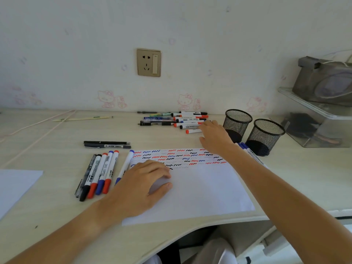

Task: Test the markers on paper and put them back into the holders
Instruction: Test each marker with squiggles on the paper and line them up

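White paper [200, 189] lies flat on my tabletop [57, 216], with red, blue and black squiggles across its top part. My left hand [141, 185] rests on the paper's left side. Its grip is loose, fingers softly bent, and it holds nothing. A blue marker [124, 166] lies just beside that hand, partly under it. Left of that lies a row of markers [97, 176] with black, red and blue caps.

My right hand [214, 136] reaches to the far pile of markers [182, 121] by the wall. Its fingers are on the nearest ones there. I cannot tell if the grip has closed on one.

Two black mesh holders [238, 124] stand just right of that hand. More blue markers [247, 151] lie under my right arm, by the nearer holder [264, 137].

Two dark pens [106, 144] lie beyond the row.
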